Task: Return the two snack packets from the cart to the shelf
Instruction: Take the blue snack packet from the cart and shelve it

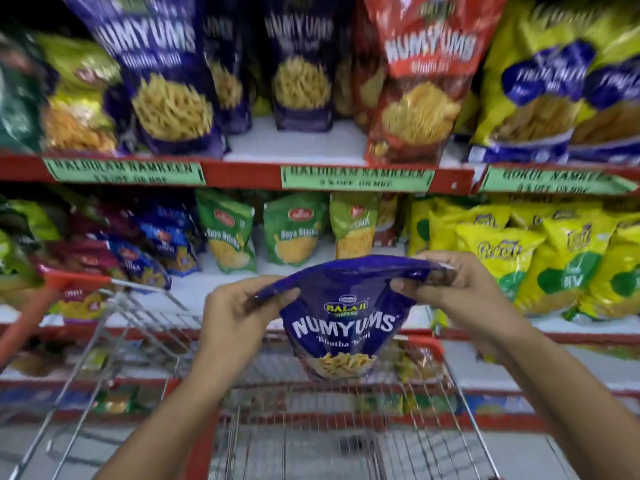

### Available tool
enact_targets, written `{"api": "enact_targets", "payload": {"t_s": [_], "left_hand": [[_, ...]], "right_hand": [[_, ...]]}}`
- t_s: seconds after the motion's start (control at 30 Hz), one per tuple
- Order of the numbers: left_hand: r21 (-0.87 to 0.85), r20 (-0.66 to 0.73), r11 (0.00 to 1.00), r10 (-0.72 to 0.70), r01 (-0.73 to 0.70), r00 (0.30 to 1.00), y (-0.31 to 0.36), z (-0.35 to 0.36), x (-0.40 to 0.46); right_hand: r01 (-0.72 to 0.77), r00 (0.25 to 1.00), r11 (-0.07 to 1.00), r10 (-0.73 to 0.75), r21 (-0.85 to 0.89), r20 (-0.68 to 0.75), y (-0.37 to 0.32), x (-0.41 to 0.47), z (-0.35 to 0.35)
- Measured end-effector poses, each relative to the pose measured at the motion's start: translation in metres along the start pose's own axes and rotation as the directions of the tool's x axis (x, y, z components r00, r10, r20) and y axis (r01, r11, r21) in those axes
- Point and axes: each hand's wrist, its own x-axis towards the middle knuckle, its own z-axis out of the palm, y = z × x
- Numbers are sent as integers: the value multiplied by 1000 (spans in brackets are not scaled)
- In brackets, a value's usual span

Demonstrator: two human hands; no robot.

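Two hands up over the cart [346,403], both pinched on one purple Numyums packet [341,317]. Nearest, wire basket below, red-trimmed, with something orange-brown lying at its far right corner [420,365], too blurred to name; possibly the second packet, cannot tell. Above the basket, left hand [235,317] closed on the packet's upper left corner, thumb on the front face, fingers curled behind. Right hand [464,289] closed on the upper right corner likewise, fingers wrapped over the top seal. Packet hanging upright between them, label toward the camera, top edge bowed upward, clear of the cart and not yet at any shelf.

Judged step: carrying the first packet up to its place. Best done by keeping both corner grips firm without crushing the contents, lifting straight up past the lower shelf [311,299], then forward. Farther off, matching purple Numyums bags [166,81] standing on the upper shelf [242,174], with a bare white gap [298,143] between them and a red Numyums bag [422,91] on the right. Likely target: that gap. Worth setting the base down first, label outward, leaning back against the purple bag behind, then letting go one hand at a time so nothing topples.
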Motion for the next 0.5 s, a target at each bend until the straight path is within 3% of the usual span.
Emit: {"api": "enact_targets", "payload": {"t_s": [0.27,0.5], "left_hand": [[70,-79,927,373,-368,924,118,-19,121],[219,-335,857,515,-466,789,161,-41,236]], "right_hand": [[379,925,925,-379,14,-21,-137,90,-17],[566,771,816,-575,-118,-273,-197,196,12]]}}
